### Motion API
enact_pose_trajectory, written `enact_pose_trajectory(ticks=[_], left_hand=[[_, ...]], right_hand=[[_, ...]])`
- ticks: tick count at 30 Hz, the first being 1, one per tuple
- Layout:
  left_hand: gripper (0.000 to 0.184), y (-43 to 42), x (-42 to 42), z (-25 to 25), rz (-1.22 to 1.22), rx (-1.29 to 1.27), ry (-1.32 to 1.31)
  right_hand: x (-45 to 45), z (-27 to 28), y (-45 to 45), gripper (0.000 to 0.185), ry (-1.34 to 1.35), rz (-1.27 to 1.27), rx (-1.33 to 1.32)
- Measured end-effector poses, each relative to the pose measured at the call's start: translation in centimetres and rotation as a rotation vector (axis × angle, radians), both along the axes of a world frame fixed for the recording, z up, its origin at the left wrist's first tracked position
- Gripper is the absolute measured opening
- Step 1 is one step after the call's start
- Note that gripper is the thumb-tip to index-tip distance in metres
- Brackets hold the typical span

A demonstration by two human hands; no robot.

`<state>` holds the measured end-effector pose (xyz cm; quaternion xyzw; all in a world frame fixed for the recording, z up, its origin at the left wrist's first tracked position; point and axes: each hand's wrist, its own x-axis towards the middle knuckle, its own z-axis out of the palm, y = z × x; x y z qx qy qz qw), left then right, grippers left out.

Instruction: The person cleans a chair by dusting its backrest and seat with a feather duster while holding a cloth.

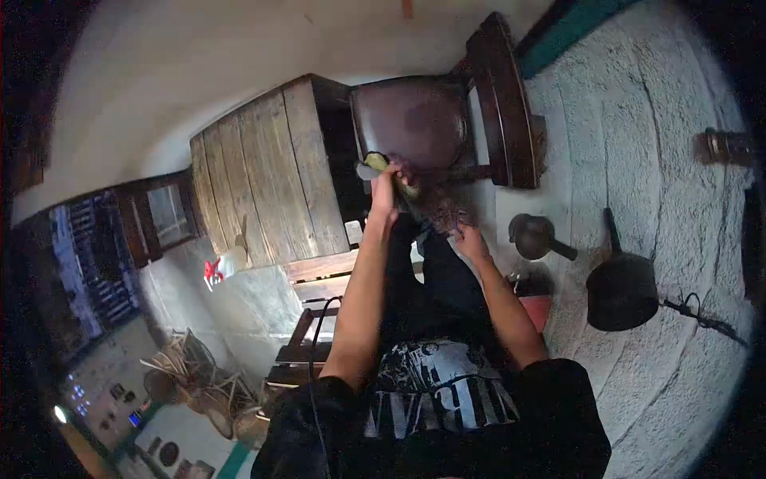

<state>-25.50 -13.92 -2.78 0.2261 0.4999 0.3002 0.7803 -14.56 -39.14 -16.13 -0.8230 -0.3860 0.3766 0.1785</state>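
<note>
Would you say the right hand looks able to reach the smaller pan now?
Probably yes: nothing visible blocks the right hand from the smaller pan, though that hand seems busy with a bundle.

Shows yellow-green on the blurred handheld object [376, 160], grey-white lettering [447, 409] across the black T-shirt [558, 415], patchy dark brown on the rounded padded seat [391, 112].

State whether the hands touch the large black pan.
No: that pan is off to the right, apart from the left hand and right hand.
</note>
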Motion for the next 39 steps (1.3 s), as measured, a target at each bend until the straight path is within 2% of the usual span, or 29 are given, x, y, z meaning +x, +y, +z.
enact_pose_trajectory(ticks=[2, 5, 9, 11, 14, 15, 17, 19, 20, 23, 27, 29, 30, 32, 33, 34, 35, 39], left_hand=[[0.011, 0.5, -0.2, 0.7, 0.014, -0.018, -0.065], [0.008, 1.4, -0.6, 0.3, 0.070, -0.019, -0.086], [0.008, 2.8, -1.2, 0.1, 0.143, -0.040, -0.119], [0.008, 3.1, -1.7, 0.4, 0.154, -0.057, -0.087], [0.007, 4.1, -2.3, 0.0, 0.148, -0.043, -0.077], [0.007, 4.3, -2.5, -0.4, 0.135, -0.026, -0.100], [0.007, 5.2, -2.7, -0.5, 0.118, -0.054, -0.093], [0.012, 6.4, -2.6, -0.6, 0.135, -0.160, -0.090], [0.012, 7.0, -2.5, -0.5, 0.139, -0.157, -0.092], [0.017, 8.7, -2.8, -0.6, 0.094, -0.081, -0.037], [0.016, 10.9, -2.9, -1.5, 0.109, -0.162, 0.005], [0.014, 12.1, -2.6, -1.4, 0.128, -0.152, -0.014], [0.013, 12.7, -2.4, -1.6, 0.147, -0.142, -0.033], [0.010, 14.3, -1.8, -1.1, 0.162, -0.127, -0.050], [0.008, 14.7, -1.7, -1.5, 0.177, -0.115, -0.068], [0.006, 15.3, -1.7, -1.9, 0.124, -0.028, -0.013], [0.007, 15.9, -1.6, -2.1, 0.133, -0.047, -0.006], [0.008, 18.1, -0.1, -1.1, 0.179, -0.072, -0.032]], right_hand=[[-1.2, 1.4, 1.0, 0.037, -0.110, -0.133, 0.018], [-1.9, -0.1, 1.6, 0.038, -0.084, -0.170, -0.035], [0.4, 1.4, 3.0, 0.038, -0.088, 0.030, 0.023], [-0.4, 1.8, 4.8, 0.038, -0.093, -0.042, -0.182], [-1.3, 2.6, 8.0, 0.038, -0.108, -0.132, -0.237], [-0.7, 1.3, 8.0, 0.038, -0.112, -0.133, -0.238], [1.4, -2.5, 7.7, 0.038, -0.074, 0.052, 0.083], [1.5, -0.3, 10.4, 0.035, -0.098, 0.005, -0.006], [1.1, 1.1, 11.9, 0.033, -0.110, -0.046, -0.099], [-0.1, 3.9, 16.1, 0.032, -0.213, -0.071, -0.149], [2.7, 2.5, 18.0, 0.034, -0.123, 0.065, 0.026], [2.6, 2.6, 19.4, 0.040, -0.166, -0.009, -0.096], [2.2, 1.8, 20.2, 0.040, -0.164, -0.008, -0.096], [1.1, -0.6, 21.2, 0.036, -0.185, -0.229, -0.158], [1.5, -0.6, 21.3, 0.036, -0.180, -0.224, -0.170], [2.0, -0.5, 21.5, 0.036, -0.124, -0.151, -0.026], [2.6, -0.3, 21.8, 0.036, -0.070, -0.081, 0.124], [2.2, 1.4, 24.9, 0.039, -0.079, -0.077, -0.069]])
